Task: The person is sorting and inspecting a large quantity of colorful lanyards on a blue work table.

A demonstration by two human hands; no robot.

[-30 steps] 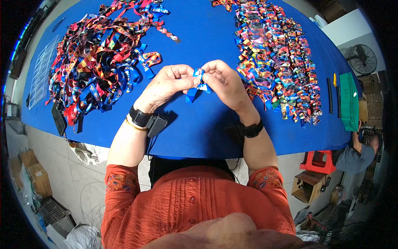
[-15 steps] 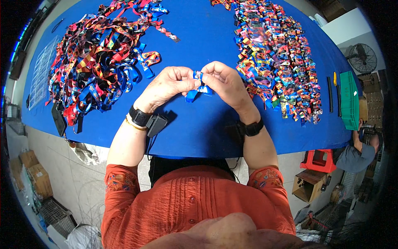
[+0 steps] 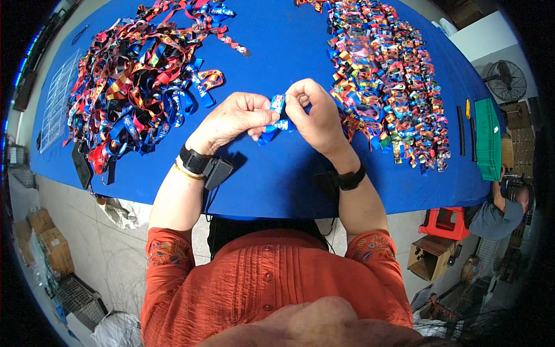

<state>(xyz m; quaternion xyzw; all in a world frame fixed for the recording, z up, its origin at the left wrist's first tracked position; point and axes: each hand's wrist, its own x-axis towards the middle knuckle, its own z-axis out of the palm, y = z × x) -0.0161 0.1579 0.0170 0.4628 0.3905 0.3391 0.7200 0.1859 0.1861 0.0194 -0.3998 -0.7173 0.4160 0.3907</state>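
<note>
A short blue printed ribbon strap [image 3: 277,103], folded into a loop, is held up between my two hands over the table. My left hand [image 3: 240,118] pinches it between thumb and fingers. My right hand [image 3: 318,115] is closed, its thumb and fingertips pressed together at the strap's right side. A blue tail of the strap hangs below the left fingertips. To the left lies a tangled heap of colourful ribbon straps [image 3: 139,81]. Small looped straps [image 3: 381,87] are laid in dense rows to the right.
A blue cloth covers the table [image 3: 272,191]. On its right side are a green tray [image 3: 488,139] and dark rods [image 3: 461,132]. A white wire rack [image 3: 62,101] lies at the left edge. Beyond stand a fan [image 3: 505,80], a red stool [image 3: 444,224] and another person [image 3: 497,220].
My right hand has shifted slightly up and right, and its fingers have curled in more. The strap's loop shows more between my hands. My left hand stays nearly still.
</note>
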